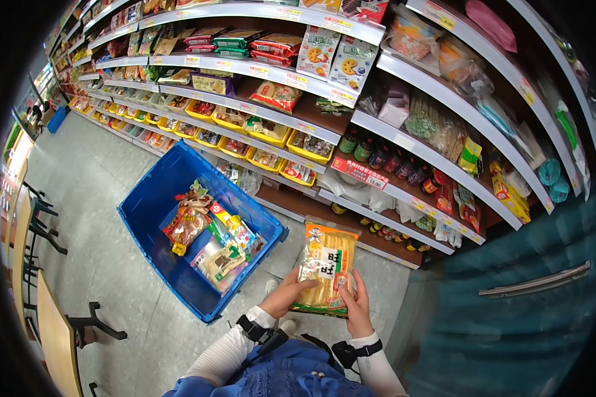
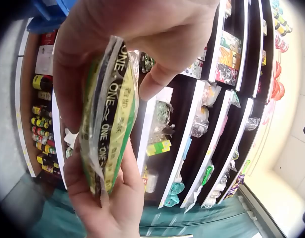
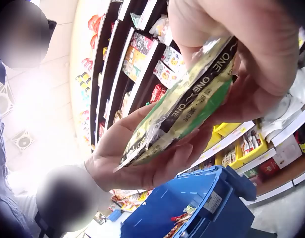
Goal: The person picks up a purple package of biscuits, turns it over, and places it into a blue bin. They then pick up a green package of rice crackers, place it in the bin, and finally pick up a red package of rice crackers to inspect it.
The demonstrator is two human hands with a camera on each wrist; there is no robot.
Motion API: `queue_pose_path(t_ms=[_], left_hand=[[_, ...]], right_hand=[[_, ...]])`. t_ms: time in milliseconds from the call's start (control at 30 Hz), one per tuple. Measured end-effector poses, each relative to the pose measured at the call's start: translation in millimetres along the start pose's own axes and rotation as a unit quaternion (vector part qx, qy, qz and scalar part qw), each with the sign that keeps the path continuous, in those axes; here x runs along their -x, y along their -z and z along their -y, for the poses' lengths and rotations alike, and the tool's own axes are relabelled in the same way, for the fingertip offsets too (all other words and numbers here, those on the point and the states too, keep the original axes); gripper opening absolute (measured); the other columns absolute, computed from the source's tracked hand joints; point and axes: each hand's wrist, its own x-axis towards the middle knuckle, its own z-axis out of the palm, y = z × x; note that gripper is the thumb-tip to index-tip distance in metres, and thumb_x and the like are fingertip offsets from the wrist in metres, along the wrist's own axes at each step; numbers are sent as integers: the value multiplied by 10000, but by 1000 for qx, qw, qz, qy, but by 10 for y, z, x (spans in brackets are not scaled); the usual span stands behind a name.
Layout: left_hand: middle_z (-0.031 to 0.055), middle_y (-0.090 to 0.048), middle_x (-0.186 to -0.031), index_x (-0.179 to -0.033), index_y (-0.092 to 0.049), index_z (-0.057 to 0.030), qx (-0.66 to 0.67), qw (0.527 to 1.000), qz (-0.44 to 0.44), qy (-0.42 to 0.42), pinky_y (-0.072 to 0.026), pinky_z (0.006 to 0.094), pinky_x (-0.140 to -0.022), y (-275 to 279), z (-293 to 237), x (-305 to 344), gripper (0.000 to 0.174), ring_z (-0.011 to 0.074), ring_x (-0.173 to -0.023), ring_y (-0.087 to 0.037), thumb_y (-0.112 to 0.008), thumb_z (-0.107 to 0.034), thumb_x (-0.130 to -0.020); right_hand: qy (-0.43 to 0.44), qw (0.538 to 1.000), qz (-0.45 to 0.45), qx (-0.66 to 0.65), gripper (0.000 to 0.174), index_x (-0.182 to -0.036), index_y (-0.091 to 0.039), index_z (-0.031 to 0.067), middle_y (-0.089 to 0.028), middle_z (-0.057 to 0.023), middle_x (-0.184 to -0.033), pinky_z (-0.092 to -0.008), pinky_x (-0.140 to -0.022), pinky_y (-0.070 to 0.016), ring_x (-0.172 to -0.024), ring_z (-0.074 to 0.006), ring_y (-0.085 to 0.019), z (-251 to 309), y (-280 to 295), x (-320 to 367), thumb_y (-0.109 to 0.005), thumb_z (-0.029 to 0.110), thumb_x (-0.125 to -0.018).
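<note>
A clear and orange package of long rice crackers [image 1: 328,268] is held upright in front of the body. My left hand [image 1: 286,296] grips its lower left side, thumb across the front. My right hand [image 1: 356,306] holds the lower right side, its thumb on the front. Seen edge-on in the left wrist view, the package [image 2: 110,114] sits between the left hand [image 2: 137,34] above and the right hand [image 2: 110,198] below. In the right wrist view both hands, right [image 3: 246,59] and left [image 3: 142,163], grip the package [image 3: 184,106].
A blue crate [image 1: 142,221] with several snack packets [image 1: 189,225] stands on the floor [image 1: 99,198], left of the package. Stocked shelves [image 1: 245,66] run across the front and right. Tables [image 1: 54,324] and dark supports are at the far left; a teal surface [image 1: 510,324] is at right.
</note>
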Motion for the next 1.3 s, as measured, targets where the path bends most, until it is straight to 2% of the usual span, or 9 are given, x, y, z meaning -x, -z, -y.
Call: queue_pose_path(t_ms=[100,333,533,633,700,800,967,1100,1300], left_hand=[[72,-524,-1172,-1262,-366,-20,-76,996,-19,-41,-428,287,-888,175,-228,-160,538,148,-1056,-518,-637,-160,-818],[52,-555,-1169,-1242,-432,-35,-16,995,44,-88,-427,279,-907,533,-968,-623,477,132,-1055,-533,-635,-51,-810],[59,-579,-1134,-1212,-462,-21,3,993,55,-107,-453,257,-864,797,-1376,-911,458,120,-1010,-556,-657,-52,-798],[52,-579,-1143,-1227,-459,-30,18,991,64,-114,-450,275,-885,854,-1516,-1073,461,123,-1013,-559,-644,-36,-805],[45,-576,-1136,-1230,-454,-28,21,992,65,-103,-437,272,-891,837,-1643,-1168,462,120,-1018,-546,-648,-68,-812],[50,-539,-1156,-1228,-425,-20,-2,985,107,-136,-399,262,-909,823,-1795,-1398,468,113,-1056,-496,-642,-151,-835],[42,-511,-1121,-1210,-372,-31,1,990,39,-135,-397,255,-892,836,-1970,-1754,457,106,-1038,-485,-619,-172,-852],[45,-513,-1103,-1190,-379,-29,48,984,48,-165,-401,243,-869,814,-2162,-1924,421,93,-1013,-479,-608,-143,-856],[108,-562,-1035,-1180,-396,8,3,961,56,-271,-453,273,-781,804,-1967,-2251,435,136,-927,-547,-609,-161,-840]], right_hand=[[4,1000,3,20,616,-1399,-222,69,-510,-121,-1216,-273,-847,-463,-1040,-151,-539,109,-268,-370,-550,81,-878],[55,996,-1,64,622,-1397,-225,61,-531,-102,-1165,-261,-837,-456,-1033,-136,-532,347,-847,-1026,-558,67,-872],[6,988,59,141,629,-1401,-206,69,-523,-100,-1182,-269,-799,-486,-995,-144,-562,503,-1023,-1358,-552,80,-876],[-98,983,78,132,628,-1402,-188,88,-526,-91,-1176,-292,-715,-528,-949,-160,-582,643,-1130,-1443,-541,86,-882],[-88,983,85,138,608,-1393,-195,102,-524,-84,-1172,-313,-647,-549,-924,-172,-587,638,-1089,-1566,-530,87,-886],[-59,986,72,139,560,-1367,-238,86,-523,-82,-1161,-310,-651,-549,-917,-169,-587,757,-1134,-1796,-527,83,-887],[-43,990,55,121,506,-1331,-277,57,-519,-87,-1148,-304,-665,-545,-909,-165,-584,844,-1216,-2272,-519,67,-887],[-37,992,70,100,551,-1352,-240,67,-503,-88,-1175,-347,-712,-553,-952,-190,-578,849,-1178,-2514,-519,39,-878],[33,994,32,104,526,-1342,-238,90,-455,-92,-1217,-315,-683,-521,-968,-198,-550,605,-968,-2666,-493,30,-885]])
